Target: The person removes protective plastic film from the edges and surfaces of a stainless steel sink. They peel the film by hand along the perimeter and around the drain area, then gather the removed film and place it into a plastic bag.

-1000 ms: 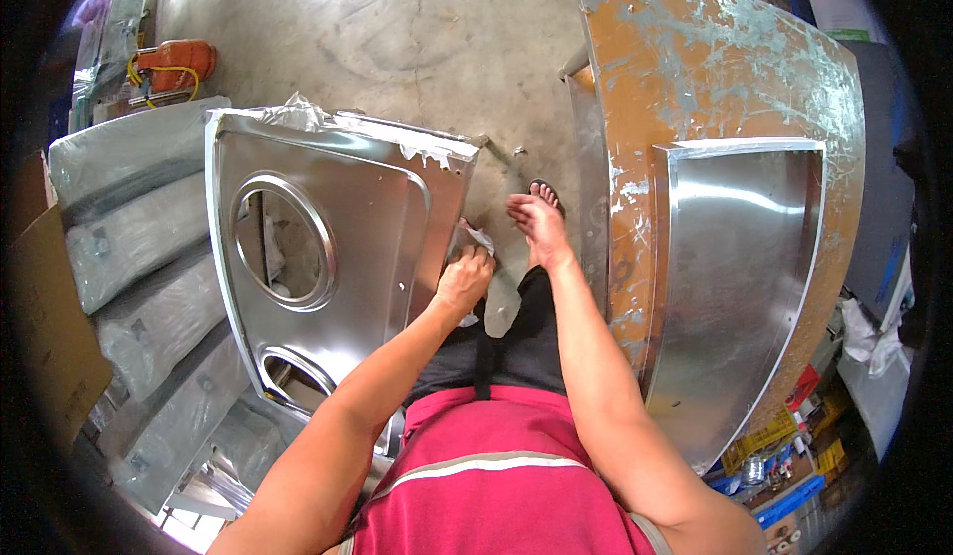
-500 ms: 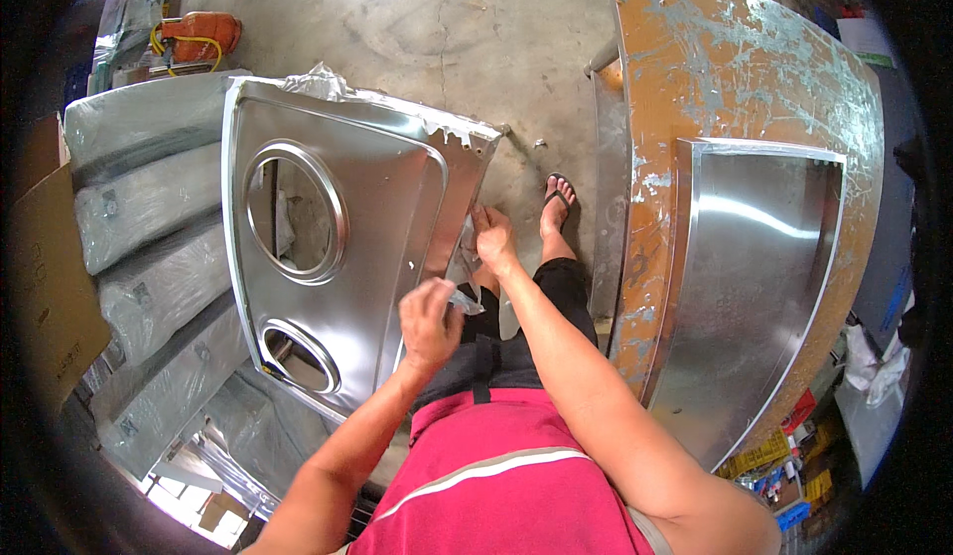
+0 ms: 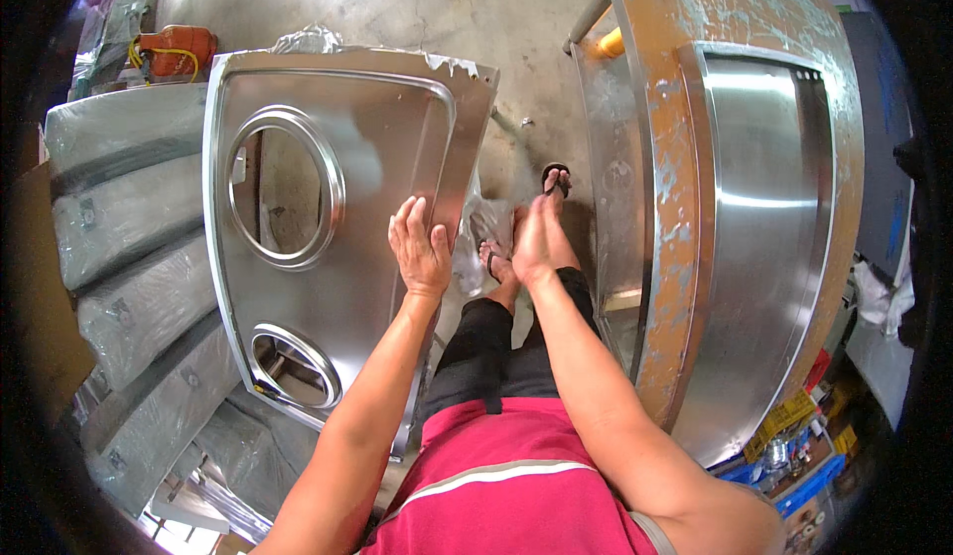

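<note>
A brushed steel panel [image 3: 382, 173] with two round, rimmed openings stands to my left, its face toward me. My left hand [image 3: 421, 249] is open at the panel's right side, with the fingers spread; whether it touches the metal I cannot tell. My right hand [image 3: 532, 242] is held edge-on with its fingers stretched out, and I see nothing in it. Crumpled clear plastic film [image 3: 484, 219] hangs or lies between the panel and my right hand, low by my feet. Torn white film remnants [image 3: 452, 64] cling to the panel's top edge.
Several plastic-wrapped slabs [image 3: 139, 198] are stacked at the left, near an orange gas cylinder [image 3: 179, 51]. At the right, a shallow steel piece [image 3: 759, 247] lies on a worn orange-brown bench [image 3: 675, 88]. Tools and boxes, including a blue tray [image 3: 804, 485], crowd the lower right.
My left hand has moved forward along the panel and opened. My right hand has shifted right, and its closed fingers have straightened, away from the plastic film. The whole view has shifted slightly.
</note>
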The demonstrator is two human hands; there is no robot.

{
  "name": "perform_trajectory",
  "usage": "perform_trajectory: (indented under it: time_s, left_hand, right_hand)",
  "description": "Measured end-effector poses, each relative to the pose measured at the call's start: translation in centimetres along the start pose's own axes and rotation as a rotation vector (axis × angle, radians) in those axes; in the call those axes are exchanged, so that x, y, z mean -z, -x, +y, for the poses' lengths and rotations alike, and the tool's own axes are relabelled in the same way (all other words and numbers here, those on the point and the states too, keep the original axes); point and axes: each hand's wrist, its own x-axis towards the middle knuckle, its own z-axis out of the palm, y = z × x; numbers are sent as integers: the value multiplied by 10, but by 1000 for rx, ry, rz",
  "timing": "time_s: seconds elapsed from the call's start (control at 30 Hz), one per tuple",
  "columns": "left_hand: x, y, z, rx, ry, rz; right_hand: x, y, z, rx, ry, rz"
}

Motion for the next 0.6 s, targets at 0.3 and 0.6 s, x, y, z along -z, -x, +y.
perform_trajectory:
  time_s: [0.3, 0.6]
  left_hand:
    - [-4, -2, 3, -7, -3, 67]
    - [-6, -1, 2, -23, -49, 100]
  right_hand:
    - [-100, -21, 49, 535, 867, 691]
    - [-85, -27, 38, 528, 1037, 503]
